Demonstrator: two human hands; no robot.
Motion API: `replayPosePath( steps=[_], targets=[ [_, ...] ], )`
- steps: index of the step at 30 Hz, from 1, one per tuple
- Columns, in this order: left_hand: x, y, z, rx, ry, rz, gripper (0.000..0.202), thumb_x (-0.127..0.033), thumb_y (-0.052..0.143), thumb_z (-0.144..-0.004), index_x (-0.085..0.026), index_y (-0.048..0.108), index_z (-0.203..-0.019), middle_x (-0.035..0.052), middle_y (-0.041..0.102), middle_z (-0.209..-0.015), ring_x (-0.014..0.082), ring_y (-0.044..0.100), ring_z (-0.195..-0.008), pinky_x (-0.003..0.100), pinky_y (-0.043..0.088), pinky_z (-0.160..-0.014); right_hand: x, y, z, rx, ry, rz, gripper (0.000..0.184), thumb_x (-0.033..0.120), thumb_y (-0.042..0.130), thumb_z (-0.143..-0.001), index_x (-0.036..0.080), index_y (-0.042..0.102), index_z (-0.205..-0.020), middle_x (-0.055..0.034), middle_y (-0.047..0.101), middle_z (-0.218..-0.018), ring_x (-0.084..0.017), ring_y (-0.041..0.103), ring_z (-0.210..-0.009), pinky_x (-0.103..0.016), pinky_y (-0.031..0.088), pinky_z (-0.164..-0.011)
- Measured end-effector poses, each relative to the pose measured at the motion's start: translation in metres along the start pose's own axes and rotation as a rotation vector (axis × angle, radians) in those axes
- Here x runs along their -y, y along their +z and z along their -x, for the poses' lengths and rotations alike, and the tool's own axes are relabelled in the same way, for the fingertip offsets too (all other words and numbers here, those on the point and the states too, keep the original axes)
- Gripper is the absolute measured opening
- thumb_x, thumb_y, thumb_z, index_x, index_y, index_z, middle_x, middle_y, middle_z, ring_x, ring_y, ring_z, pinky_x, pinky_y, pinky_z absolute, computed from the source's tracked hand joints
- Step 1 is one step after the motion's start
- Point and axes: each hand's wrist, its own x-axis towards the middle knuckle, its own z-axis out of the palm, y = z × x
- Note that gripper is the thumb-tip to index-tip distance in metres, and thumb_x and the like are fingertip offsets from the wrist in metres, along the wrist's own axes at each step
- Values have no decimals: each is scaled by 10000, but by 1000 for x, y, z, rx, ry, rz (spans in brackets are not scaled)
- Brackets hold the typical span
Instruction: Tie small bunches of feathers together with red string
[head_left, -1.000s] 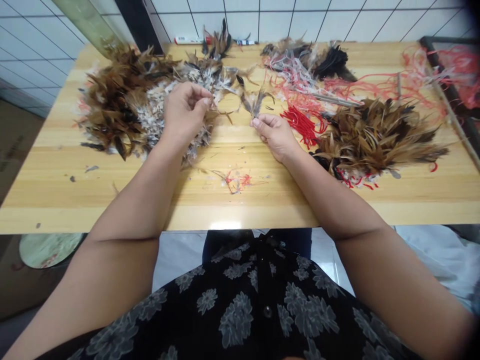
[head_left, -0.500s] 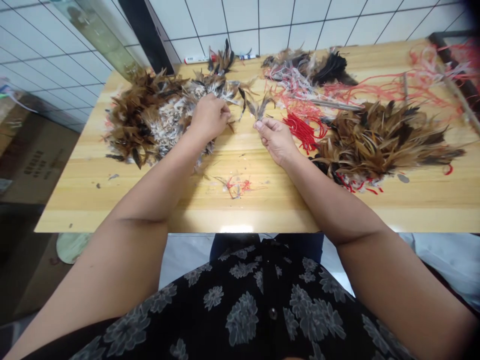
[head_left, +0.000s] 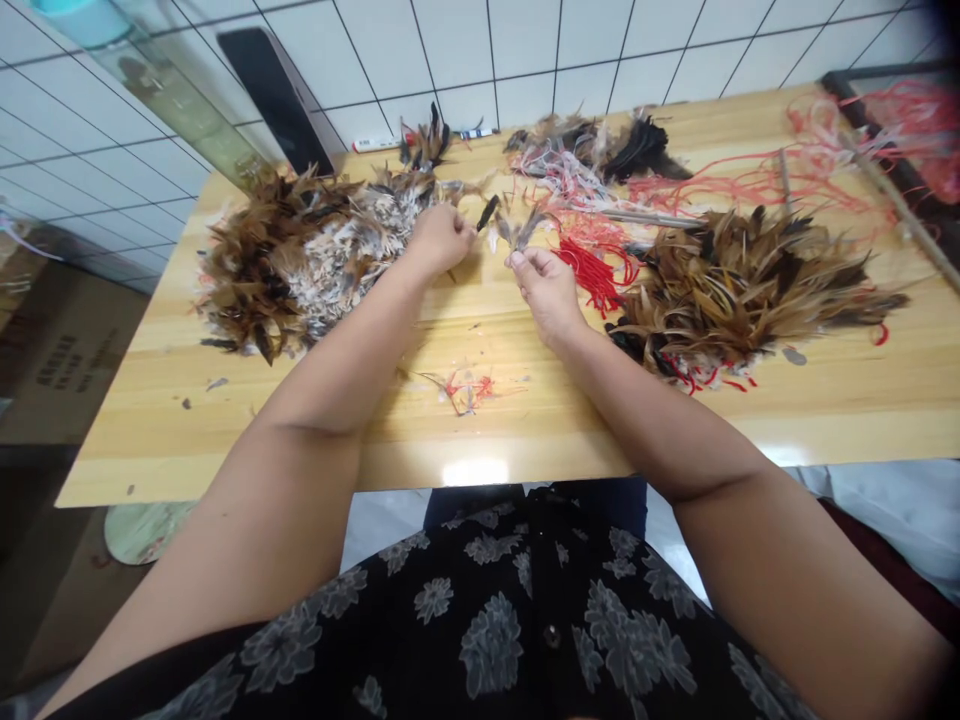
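My right hand (head_left: 551, 290) pinches a small bunch of grey-brown feathers (head_left: 519, 232) between thumb and forefinger, tips pointing up and away. Just to its left, my left hand (head_left: 442, 240) is closed, its fingertips turned toward the bunch. A small dark feather (head_left: 488, 212) sticks out at those fingertips and seems pinched there; the grip itself is partly hidden. Under and beyond my left forearm spreads a big heap of brown and speckled feathers (head_left: 322, 260). Beside my right hand lie red cords (head_left: 592, 275) and a pile of long brown feathers (head_left: 742, 285).
Pink strings (head_left: 720, 185) and black feathers (head_left: 641, 150) lie along the back of the wooden table (head_left: 247, 440). A phone (head_left: 277, 100) and a tall bottle (head_left: 195, 120) lean at the tiled wall, near a marker (head_left: 375, 143). String scraps (head_left: 469, 390) lie in front.
My left hand has moved right, away from the feather heap and closer to the bunch in my right hand. The dark feather now sits at its fingertips. The view has shifted slightly.
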Motion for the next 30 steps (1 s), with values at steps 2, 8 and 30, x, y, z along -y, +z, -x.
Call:
replayPosePath(
  steps=[2, 8, 30],
  targets=[
    [-11, -6, 5, -27, -77, 98, 384, -89, 834, -1085, -264, 662, -790, 52, 725, -844, 325, 774, -1038, 443, 588, -1113, -4, -1, 0, 14, -23, 16, 711, 845, 1048, -958, 254, 658, -892, 94, 467, -737, -125, 450, -772, -307, 391, -772],
    [-22, -41, -6, -207, -111, 6, 442, 81, 848, -1018, -268, 696, -793, -44, 632, -761, 240, 647, -1020, 398, 527, -1309, -8, -5, 2, 45, -60, 2, 702, 858, 1024, -903, 256, 663, -902, 67, 551, -781, -139, 539, -823, -319, 448, -828],
    [-8, -50, 53, 4, -133, 553, 332, -39, 907, -1021, -230, 704, -839, 3, 724, -798, 190, 680, -728, 299, 559, -726, -3, -1, 5, 19, -13, -35, 779, 887, 1125, -773, 253, 675, -829, 55, 597, -799, -151, 564, -860, -323, 488, -856]
  ],
)
